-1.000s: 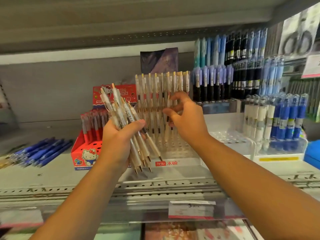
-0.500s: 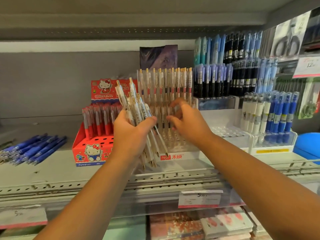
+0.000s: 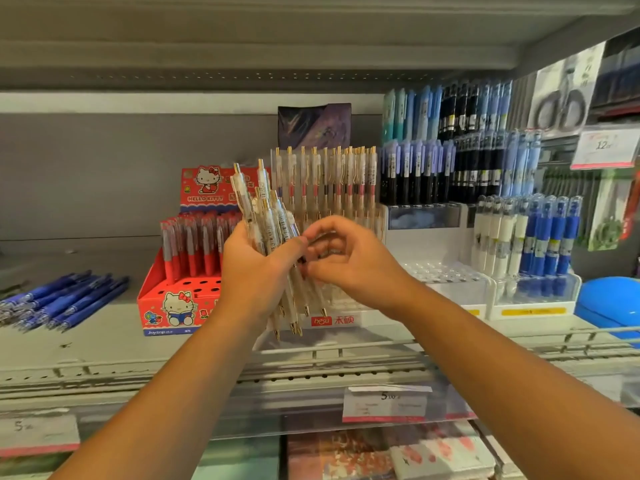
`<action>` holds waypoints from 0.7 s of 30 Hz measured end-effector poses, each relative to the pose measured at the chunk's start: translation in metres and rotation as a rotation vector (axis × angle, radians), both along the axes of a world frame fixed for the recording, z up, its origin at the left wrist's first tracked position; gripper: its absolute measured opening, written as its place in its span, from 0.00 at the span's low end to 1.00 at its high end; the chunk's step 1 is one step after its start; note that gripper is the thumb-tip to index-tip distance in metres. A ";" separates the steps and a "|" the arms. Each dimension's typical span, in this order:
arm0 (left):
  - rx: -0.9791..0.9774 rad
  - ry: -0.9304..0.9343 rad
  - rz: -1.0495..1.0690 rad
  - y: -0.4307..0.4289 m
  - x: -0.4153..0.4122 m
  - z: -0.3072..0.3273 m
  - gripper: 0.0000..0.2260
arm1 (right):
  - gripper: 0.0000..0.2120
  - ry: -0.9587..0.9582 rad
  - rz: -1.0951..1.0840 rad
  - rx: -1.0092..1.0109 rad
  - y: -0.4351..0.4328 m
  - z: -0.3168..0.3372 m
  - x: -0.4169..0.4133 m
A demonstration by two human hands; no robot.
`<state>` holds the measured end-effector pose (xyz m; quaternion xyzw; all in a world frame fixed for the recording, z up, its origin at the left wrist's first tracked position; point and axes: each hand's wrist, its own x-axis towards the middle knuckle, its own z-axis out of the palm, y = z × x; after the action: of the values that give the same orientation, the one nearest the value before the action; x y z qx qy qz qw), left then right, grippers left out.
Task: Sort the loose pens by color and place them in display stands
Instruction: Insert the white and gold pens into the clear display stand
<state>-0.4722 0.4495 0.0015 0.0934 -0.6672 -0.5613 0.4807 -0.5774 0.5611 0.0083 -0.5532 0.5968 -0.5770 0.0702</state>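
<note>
At the left of the frame, a heap of loose blue pens lies flat on the grey shelf, against a plain grey back panel. Beside it stands a red cartoon-cat display box with red pens upright in its rear rows. At centre the left hand grips a bundle of clear pens, tips downward, in front of a clear display stand lined with matching gold-clipped pens. The right hand meets the bundle with curled fingers; whether it pinches a pen I cannot tell. Right of centre rise tiers of dark and blue pens, then a white stand of white and blue pens. A price tag hangs on the shelf rail below.
</note>
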 end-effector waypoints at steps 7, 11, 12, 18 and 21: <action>-0.024 -0.018 -0.014 -0.002 -0.002 -0.003 0.17 | 0.20 -0.048 0.029 -0.017 0.001 -0.003 -0.005; -0.030 -0.018 -0.026 -0.002 -0.005 -0.003 0.19 | 0.20 -0.020 0.016 -0.037 0.003 -0.004 -0.008; -0.034 -0.017 -0.024 -0.002 -0.006 -0.003 0.19 | 0.20 -0.022 0.006 -0.043 0.004 -0.004 -0.009; -0.042 0.013 0.059 -0.004 -0.006 -0.002 0.17 | 0.23 -0.029 -0.171 -0.166 0.007 -0.004 -0.012; -0.027 0.026 0.074 -0.007 -0.006 -0.003 0.14 | 0.34 -0.021 -0.278 -0.247 0.008 -0.005 -0.017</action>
<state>-0.4783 0.4429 -0.0019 0.1041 -0.6647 -0.5352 0.5108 -0.5940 0.5695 0.0037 -0.4639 0.5914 -0.6556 -0.0722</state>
